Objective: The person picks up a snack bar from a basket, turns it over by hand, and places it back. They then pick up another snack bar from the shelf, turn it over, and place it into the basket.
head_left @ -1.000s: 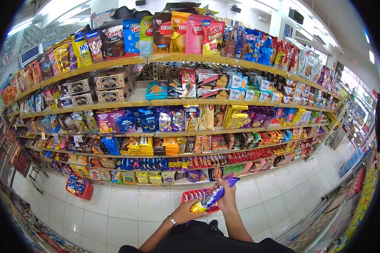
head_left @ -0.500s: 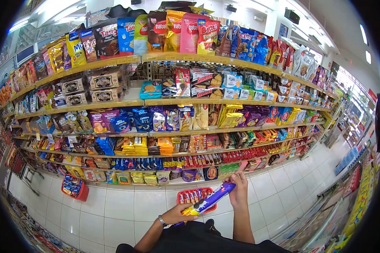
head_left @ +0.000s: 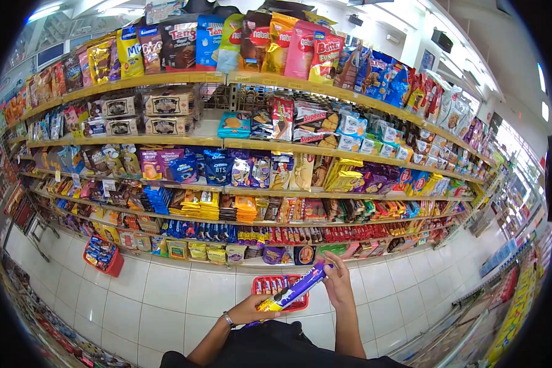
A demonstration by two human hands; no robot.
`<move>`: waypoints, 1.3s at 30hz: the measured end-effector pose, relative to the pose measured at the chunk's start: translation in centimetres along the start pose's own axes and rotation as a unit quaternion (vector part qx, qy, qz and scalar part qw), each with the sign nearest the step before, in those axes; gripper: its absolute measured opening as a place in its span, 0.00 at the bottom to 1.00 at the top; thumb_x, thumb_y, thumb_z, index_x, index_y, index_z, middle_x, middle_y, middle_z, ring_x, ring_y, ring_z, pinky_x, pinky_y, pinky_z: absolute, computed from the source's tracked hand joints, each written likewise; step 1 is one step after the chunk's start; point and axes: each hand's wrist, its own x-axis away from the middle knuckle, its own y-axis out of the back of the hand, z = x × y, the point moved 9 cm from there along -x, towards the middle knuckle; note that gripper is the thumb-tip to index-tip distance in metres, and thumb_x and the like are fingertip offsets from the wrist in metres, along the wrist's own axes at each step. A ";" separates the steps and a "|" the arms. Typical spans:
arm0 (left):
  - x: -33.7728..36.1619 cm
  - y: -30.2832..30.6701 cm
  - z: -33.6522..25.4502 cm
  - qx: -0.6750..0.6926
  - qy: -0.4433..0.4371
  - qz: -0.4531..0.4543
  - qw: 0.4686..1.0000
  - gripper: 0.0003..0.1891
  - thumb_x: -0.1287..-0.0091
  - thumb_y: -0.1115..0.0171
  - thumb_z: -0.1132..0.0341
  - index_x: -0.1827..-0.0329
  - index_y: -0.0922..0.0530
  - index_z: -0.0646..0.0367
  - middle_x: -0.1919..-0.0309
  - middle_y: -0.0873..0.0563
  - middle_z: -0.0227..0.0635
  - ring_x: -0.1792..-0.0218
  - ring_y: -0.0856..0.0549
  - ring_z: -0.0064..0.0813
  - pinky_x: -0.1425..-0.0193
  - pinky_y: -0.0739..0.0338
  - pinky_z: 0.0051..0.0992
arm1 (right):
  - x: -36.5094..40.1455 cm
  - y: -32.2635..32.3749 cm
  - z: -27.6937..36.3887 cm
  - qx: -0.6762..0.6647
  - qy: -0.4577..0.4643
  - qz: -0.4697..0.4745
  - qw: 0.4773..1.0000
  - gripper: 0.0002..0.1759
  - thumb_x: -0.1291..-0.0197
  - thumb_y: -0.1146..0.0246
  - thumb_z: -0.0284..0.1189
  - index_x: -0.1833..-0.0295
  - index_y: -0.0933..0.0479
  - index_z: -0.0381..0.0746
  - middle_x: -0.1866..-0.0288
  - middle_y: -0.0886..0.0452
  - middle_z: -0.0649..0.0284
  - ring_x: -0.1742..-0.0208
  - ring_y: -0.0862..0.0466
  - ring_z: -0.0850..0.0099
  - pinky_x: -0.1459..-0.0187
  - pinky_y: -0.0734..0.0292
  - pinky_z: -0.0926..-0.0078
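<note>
A long purple biscuit pack (head_left: 300,288) with white lettering and a yellow lower end slants across in front of my body. My left hand (head_left: 251,310), with a band on its wrist, is closed around the yellow end. At the purple upper end is my right hand (head_left: 338,283), its fingers stretched upward and apart, with the thumb side close against the tip. Whether it touches the pack is hard to make out. Behind and below the pack, a red basket (head_left: 305,300) on the floor holds a row of red-and-white packets.
A tall shelf unit (head_left: 276,147) full of snack packs curves across the front. Another red basket (head_left: 111,268) with blue packets stands on the white tiled floor (head_left: 165,288) at left. More shelving (head_left: 515,300) runs along the right side.
My right hand's fingers have loosened from the pack's upper end and spread. The pack and both hands sit slightly further left, and the view has tilted a little.
</note>
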 end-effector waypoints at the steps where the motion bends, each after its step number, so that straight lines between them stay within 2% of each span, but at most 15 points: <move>1: 0.1 -0.1 -0.4 0.001 -0.005 0.003 1.000 0.29 0.39 0.28 0.55 0.41 0.24 0.64 0.62 0.18 0.28 0.63 0.22 0.14 0.61 0.26 0.18 | -0.1 0.4 -0.4 -0.009 -0.015 -0.004 1.000 0.29 0.40 0.33 0.29 0.34 0.34 0.37 0.47 0.20 0.54 0.50 0.19 0.69 0.47 0.24 0.69; 8: 0.3 0.1 0.6 -0.005 0.009 -0.003 1.000 0.26 0.38 0.28 0.55 0.43 0.23 0.63 0.60 0.17 0.28 0.60 0.22 0.15 0.56 0.26 0.19 | -0.3 0.1 0.2 -0.001 0.002 -0.002 1.000 0.26 0.39 0.34 0.28 0.37 0.33 0.37 0.49 0.18 0.53 0.51 0.19 0.69 0.48 0.24 0.68; 9: 0.8 -0.1 -0.1 0.004 0.048 0.013 0.999 0.26 0.38 0.28 0.56 0.43 0.23 0.63 0.58 0.17 0.28 0.59 0.22 0.15 0.53 0.26 0.20 | -0.3 0.1 0.5 0.006 0.013 -0.001 1.000 0.27 0.39 0.34 0.29 0.36 0.33 0.37 0.49 0.18 0.52 0.51 0.19 0.70 0.47 0.24 0.68; 10: 0.7 -0.1 0.4 0.007 0.048 0.011 0.999 0.26 0.38 0.28 0.56 0.43 0.23 0.63 0.58 0.17 0.28 0.59 0.22 0.15 0.53 0.26 0.20 | -0.3 0.0 0.7 0.012 0.023 0.000 1.000 0.27 0.39 0.34 0.29 0.36 0.33 0.38 0.49 0.18 0.52 0.51 0.19 0.70 0.46 0.24 0.68; 12: 0.4 0.3 0.0 0.002 -0.034 0.002 0.999 0.26 0.39 0.28 0.57 0.42 0.24 0.63 0.57 0.17 0.28 0.57 0.22 0.16 0.51 0.26 0.20 | -0.3 -0.2 1.3 -0.010 0.021 -0.017 1.000 0.26 0.39 0.34 0.27 0.37 0.33 0.36 0.49 0.18 0.53 0.49 0.19 0.68 0.45 0.24 0.68; 13: 0.4 0.4 0.6 0.000 -0.009 0.012 1.000 0.27 0.39 0.27 0.57 0.42 0.24 0.63 0.56 0.17 0.28 0.55 0.22 0.16 0.49 0.27 0.20 | -0.3 0.0 1.5 -0.034 0.022 -0.036 0.999 0.26 0.39 0.35 0.25 0.37 0.33 0.35 0.49 0.18 0.53 0.48 0.19 0.67 0.43 0.24 0.67; 17: 1.0 1.1 0.2 -0.015 -0.026 -0.017 0.999 0.27 0.39 0.27 0.57 0.42 0.24 0.64 0.56 0.17 0.29 0.55 0.22 0.17 0.50 0.26 0.20 | -1.2 4.1 1.9 -0.041 0.040 -0.098 0.994 0.25 0.36 0.37 0.28 0.35 0.33 0.36 0.51 0.19 0.56 0.47 0.19 0.64 0.41 0.24 0.64; 21: 1.4 2.0 -0.1 -0.006 -0.012 -0.035 0.999 0.28 0.40 0.27 0.57 0.41 0.24 0.64 0.60 0.17 0.28 0.63 0.22 0.14 0.60 0.25 0.18 | -0.6 4.1 2.1 -0.029 0.021 -0.088 0.995 0.27 0.37 0.36 0.30 0.34 0.34 0.36 0.46 0.21 0.53 0.44 0.20 0.64 0.40 0.25 0.63; 23: 1.4 2.0 0.0 0.001 -0.003 -0.030 1.000 0.28 0.40 0.27 0.57 0.41 0.24 0.63 0.62 0.18 0.28 0.66 0.22 0.13 0.64 0.25 0.17 | -0.3 2.6 0.8 -0.014 -0.020 -0.014 1.000 0.30 0.39 0.34 0.31 0.34 0.34 0.36 0.42 0.23 0.51 0.42 0.21 0.64 0.39 0.26 0.62; 24: 1.3 2.0 0.0 0.001 -0.008 -0.030 1.000 0.28 0.40 0.27 0.57 0.41 0.24 0.63 0.63 0.18 0.27 0.68 0.22 0.12 0.67 0.26 0.16 | -0.1 2.2 0.7 -0.016 -0.019 -0.016 1.000 0.30 0.39 0.34 0.31 0.34 0.34 0.36 0.42 0.23 0.51 0.42 0.21 0.64 0.39 0.26 0.62; 26: 1.2 1.8 -0.1 -0.002 -0.011 -0.028 1.000 0.28 0.40 0.27 0.57 0.41 0.24 0.63 0.64 0.19 0.26 0.69 0.23 0.11 0.69 0.27 0.16 | 0.4 -0.3 0.2 0.012 -0.043 0.068 0.997 0.32 0.40 0.33 0.33 0.33 0.36 0.37 0.41 0.23 0.55 0.40 0.23 0.66 0.39 0.27 0.59; 30: 0.8 1.0 0.5 -0.009 0.000 0.008 1.000 0.29 0.40 0.26 0.57 0.41 0.24 0.63 0.62 0.18 0.27 0.64 0.22 0.13 0.62 0.26 0.17 | 0.0 0.2 -0.4 -0.001 -0.045 0.057 0.997 0.30 0.43 0.32 0.24 0.35 0.33 0.34 0.46 0.20 0.54 0.45 0.20 0.69 0.42 0.25 0.69; 33: 0.7 0.9 -0.3 -0.025 -0.005 0.001 1.000 0.30 0.40 0.28 0.50 0.43 0.23 0.64 0.62 0.17 0.29 0.63 0.22 0.17 0.58 0.25 0.20 | -0.5 0.7 -0.1 0.003 -0.028 0.042 0.999 0.29 0.44 0.31 0.22 0.37 0.32 0.33 0.49 0.19 0.54 0.47 0.20 0.70 0.43 0.24 0.72; 37: 0.5 1.1 -1.0 -0.013 -0.012 -0.008 1.000 0.31 0.40 0.28 0.50 0.42 0.23 0.64 0.61 0.17 0.28 0.62 0.22 0.17 0.57 0.25 0.19 | -0.5 0.7 0.0 -0.019 -0.024 0.034 0.999 0.28 0.44 0.31 0.22 0.38 0.32 0.33 0.49 0.19 0.54 0.47 0.20 0.70 0.44 0.24 0.72; 39: 0.6 1.2 -0.5 -0.029 0.018 0.003 0.999 0.33 0.41 0.27 0.50 0.39 0.24 0.64 0.60 0.17 0.28 0.61 0.22 0.17 0.56 0.25 0.20 | -0.5 0.7 -0.1 -0.022 -0.017 0.031 0.999 0.28 0.44 0.31 0.22 0.38 0.32 0.33 0.48 0.19 0.54 0.47 0.20 0.70 0.44 0.24 0.73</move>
